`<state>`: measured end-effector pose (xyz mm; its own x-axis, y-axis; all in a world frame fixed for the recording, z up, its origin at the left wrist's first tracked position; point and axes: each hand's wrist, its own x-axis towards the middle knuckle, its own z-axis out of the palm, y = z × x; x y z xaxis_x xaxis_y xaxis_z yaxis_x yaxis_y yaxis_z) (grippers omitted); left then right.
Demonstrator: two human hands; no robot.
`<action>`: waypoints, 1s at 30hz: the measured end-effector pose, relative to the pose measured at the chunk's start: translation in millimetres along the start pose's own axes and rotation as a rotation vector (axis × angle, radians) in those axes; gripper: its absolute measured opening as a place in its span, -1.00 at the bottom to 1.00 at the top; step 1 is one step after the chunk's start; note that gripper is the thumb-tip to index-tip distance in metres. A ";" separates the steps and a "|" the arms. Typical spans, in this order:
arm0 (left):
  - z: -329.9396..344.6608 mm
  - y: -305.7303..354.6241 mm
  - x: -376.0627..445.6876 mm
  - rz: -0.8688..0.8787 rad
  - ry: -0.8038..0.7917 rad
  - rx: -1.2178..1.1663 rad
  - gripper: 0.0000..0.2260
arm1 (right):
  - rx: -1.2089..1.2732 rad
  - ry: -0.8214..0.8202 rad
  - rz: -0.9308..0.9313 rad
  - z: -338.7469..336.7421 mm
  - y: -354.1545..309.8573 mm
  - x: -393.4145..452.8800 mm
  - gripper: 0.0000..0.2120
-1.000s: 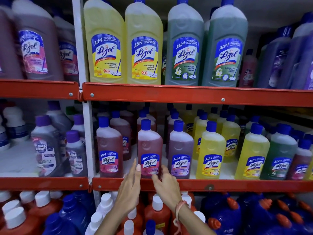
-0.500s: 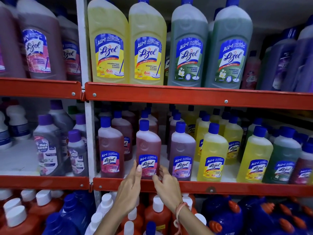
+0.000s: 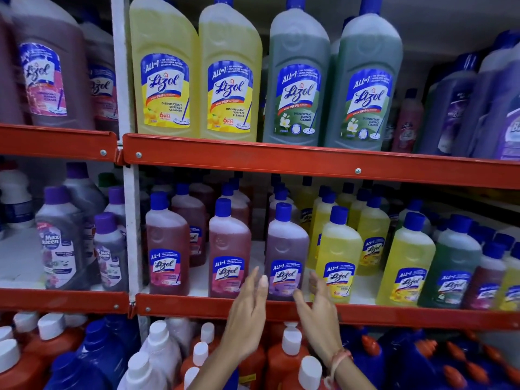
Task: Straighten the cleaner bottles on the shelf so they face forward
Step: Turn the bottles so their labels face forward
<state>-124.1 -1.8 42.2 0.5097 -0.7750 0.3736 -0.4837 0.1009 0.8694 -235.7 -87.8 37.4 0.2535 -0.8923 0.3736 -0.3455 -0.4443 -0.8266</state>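
Note:
On the middle shelf [image 3: 197, 304] the front row of small blue-capped Lizol cleaner bottles all show their labels forward. From the left stand a red-brown bottle [image 3: 167, 243], a pink bottle [image 3: 229, 249], a purple bottle [image 3: 285, 243] and a yellow bottle [image 3: 337, 249]. My left hand [image 3: 247, 313] is open, its fingertips at the purple bottle's lower left edge. At that bottle's lower right edge my right hand [image 3: 318, 308] is open too, with a thread band on its wrist. The purple bottle stands between the two hands; I cannot tell whether either one touches it.
Big yellow [image 3: 166, 66] and green [image 3: 298, 74] Lizol bottles fill the upper shelf. Max Kleen bottles [image 3: 59, 240] stand left of the white upright post [image 3: 129, 220]. More small bottles crowd behind and to the right. Orange and blue jugs with white caps [image 3: 157, 330] sit below.
Both hands have shifted right, from either side of the pink bottle to either side of the purple one. The view has drawn closer to the shelf.

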 end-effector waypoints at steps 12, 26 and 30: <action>14.2 8.0 8.6 -0.152 -0.061 -0.094 -0.26 | 0.111 -0.228 -0.043 -6.4 5.4 4.4 -0.42; 21.8 1.9 6.0 -0.108 0.028 -0.132 -0.41 | 0.182 -0.174 -0.033 -20.7 12.3 6.1 -0.57; 38.7 5.1 -5.6 0.004 0.264 -0.114 -0.45 | 0.194 0.126 -0.008 -43.8 21.2 5.7 -0.79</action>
<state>-156.9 -21.0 32.0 0.6829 -0.5865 0.4355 -0.4107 0.1847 0.8929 -281.1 -105.9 40.4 0.1363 -0.8972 0.4200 -0.1609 -0.4384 -0.8843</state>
